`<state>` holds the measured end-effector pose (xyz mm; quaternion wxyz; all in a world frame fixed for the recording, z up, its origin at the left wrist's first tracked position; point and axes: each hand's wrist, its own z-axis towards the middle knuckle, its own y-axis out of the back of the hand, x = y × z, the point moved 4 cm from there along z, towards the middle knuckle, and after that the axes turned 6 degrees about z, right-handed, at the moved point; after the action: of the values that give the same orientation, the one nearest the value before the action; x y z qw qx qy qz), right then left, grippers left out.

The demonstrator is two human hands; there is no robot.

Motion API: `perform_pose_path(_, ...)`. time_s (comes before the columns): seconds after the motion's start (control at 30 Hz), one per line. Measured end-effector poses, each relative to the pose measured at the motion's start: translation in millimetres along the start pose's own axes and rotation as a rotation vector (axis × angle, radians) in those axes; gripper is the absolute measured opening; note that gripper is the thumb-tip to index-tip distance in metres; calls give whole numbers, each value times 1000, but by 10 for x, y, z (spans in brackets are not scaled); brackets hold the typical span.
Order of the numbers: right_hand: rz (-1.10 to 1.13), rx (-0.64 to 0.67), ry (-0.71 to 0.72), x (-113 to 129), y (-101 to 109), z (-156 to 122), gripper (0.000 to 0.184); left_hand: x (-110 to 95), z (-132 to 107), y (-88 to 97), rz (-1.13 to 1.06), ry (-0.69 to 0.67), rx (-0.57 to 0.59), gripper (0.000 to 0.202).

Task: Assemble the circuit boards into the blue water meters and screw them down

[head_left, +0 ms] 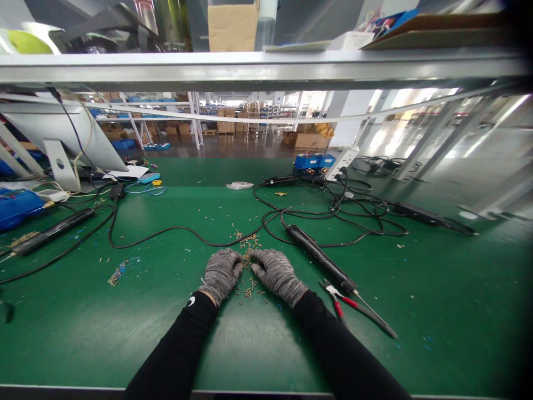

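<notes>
My left hand (222, 273), in a grey knitted glove, rests at the left side of a loose pile of small brass-coloured screws (249, 242) on the green tabletop. Its fingers are curled together, and their tips touch the pile's edge. Opposite it, my right hand (277, 273), gloved alike, has its fingers bent inward beside the same pile. The space inside each hand is hidden, so any screw held there cannot be made out. More loose screws (250, 290) lie between the wrists. A black cord (200, 238) crosses the table just beyond both hands.
To the right lie a black electric screwdriver (320, 258) and red-handled cutters (339, 300). Another screwdriver (54, 230) is at the left. Tangled cables run towards a white power strip (342, 162). A monitor (70, 133) stands far left, and a shelf (250, 69) spans above the table.
</notes>
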<state>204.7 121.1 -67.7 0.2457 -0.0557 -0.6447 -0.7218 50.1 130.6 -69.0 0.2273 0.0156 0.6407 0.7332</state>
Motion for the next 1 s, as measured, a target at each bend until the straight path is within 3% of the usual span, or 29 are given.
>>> perform_pose_path(0.43,-34,26,-24,-11,6,33,18,138,-5,21,64,94,-7,16)
perform_pose_path(0.77,-41,16,-82,-62,-3,34,18,191,-1,36,52,117,-29,16)
perform_pose_path(1.0,-56,-8,-115,-107,12,31,24,117,-49,204,-77,27,-3,19)
